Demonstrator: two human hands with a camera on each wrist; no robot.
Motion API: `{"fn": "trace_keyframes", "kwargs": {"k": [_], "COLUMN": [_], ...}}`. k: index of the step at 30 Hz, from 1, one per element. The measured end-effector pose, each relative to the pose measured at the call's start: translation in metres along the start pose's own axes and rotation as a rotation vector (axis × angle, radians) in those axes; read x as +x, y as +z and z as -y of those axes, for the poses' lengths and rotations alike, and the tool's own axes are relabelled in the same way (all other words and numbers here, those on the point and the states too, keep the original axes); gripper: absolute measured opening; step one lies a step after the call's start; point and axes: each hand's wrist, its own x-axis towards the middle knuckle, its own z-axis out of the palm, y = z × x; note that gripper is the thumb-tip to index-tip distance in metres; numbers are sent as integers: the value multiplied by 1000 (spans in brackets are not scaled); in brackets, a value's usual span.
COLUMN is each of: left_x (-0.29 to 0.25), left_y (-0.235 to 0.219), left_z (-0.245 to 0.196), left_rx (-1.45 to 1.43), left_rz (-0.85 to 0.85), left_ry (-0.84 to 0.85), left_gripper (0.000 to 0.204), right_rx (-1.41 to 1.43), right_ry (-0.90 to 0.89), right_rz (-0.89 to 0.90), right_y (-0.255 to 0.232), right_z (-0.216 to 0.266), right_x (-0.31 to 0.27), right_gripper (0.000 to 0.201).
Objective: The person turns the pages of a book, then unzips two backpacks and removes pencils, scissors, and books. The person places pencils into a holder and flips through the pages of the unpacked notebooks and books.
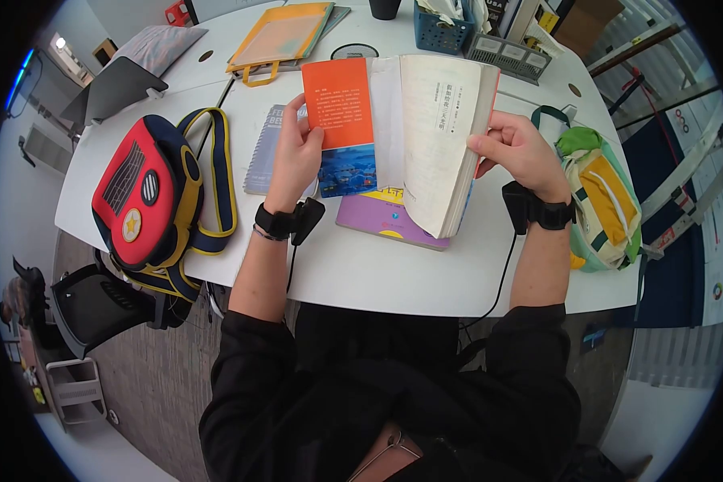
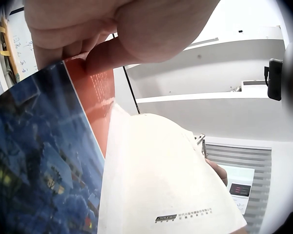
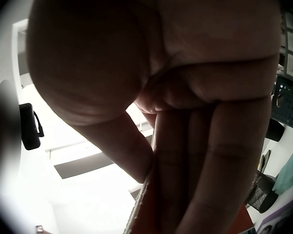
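An open book (image 1: 442, 136) is held up over the table, its title page showing. The left hand (image 1: 297, 157) pinches the orange and blue cover flap (image 1: 337, 104), thumb on the front; the left wrist view shows this hand (image 2: 122, 29) above the flap's blue picture (image 2: 49, 151) and a page with small print (image 2: 161, 185). The right hand (image 1: 526, 153) grips the book's right edge, thumb on the pages and fingers behind. In the right wrist view the right hand (image 3: 161, 97) is dark, its fingers against the red cover (image 3: 149, 209). Below the book lies a purple book (image 1: 394, 225), partly covered.
On the white table (image 1: 361, 277), a spiral notebook (image 1: 263, 153) lies behind the left hand. A red and navy backpack (image 1: 149, 193) stands left, a green and yellow bag (image 1: 602, 193) right. Folders (image 1: 281, 36), a blue basket (image 1: 442, 30) and a grey rack (image 1: 506, 58) are at the back.
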Motion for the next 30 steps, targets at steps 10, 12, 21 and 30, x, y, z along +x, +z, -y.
{"fn": "trace_keyframes", "kwargs": {"k": [10,12,21,30], "left_x": [0,0,0,0], "left_y": [0,0,1,0], "left_z": [1,2,0,0], "left_rx": [3,4,0,8], "left_rz": [-10,-9,-16,13], "left_ry": [18,19,6,-5], "left_gripper": [48,48,47,49], "right_rx": [38,39,47,44], "right_ry": [-27,-34,-37,-48], "right_rz": [13,16,8,13], "right_y": [3,3,6,6], "right_z": [-4,-4,-4,-4], "right_x": [4,5,6,6], "right_gripper": [30,30,30,29]}}
